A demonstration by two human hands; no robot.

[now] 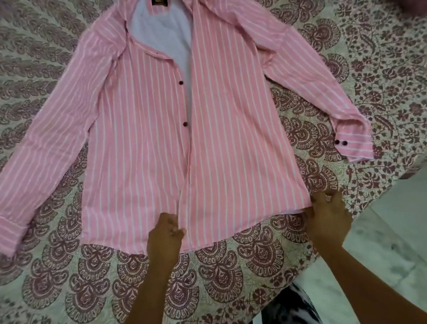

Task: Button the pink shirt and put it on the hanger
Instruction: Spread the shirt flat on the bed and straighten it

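The pink shirt [217, 134] is lying face up on the bed [61, 285], spreading away from the fingers with its collar at the far end and both sleeves angling outward. It is laid flat this way, I judge, so that the two front panels line up for buttoning.

The left hand [164, 239] is working at the middle of the hem, its fingers [175, 230] curling in and pinching the edge where the two fronts meet. The right hand [326, 218] is holding the hem's outer corner, fingers [320, 197] bent over the cloth. Together they appear to be drawing the lower edge taut and straight.

Just beyond the left fingers the fronts are overlapping. Farther up they are parting and showing the pale lining. Two dark round buttons [181, 82] are sitting undone on the panel edge there, so the buttoning is not yet done.

The cloth is looking thin and soft, pink with narrow white stripes, wrinkling lightly. The cuff [348, 143] far out from the right fingers is carrying two more dark buttons. The bed's cover is printed with maroon paisley shapes. No hanger is showing.
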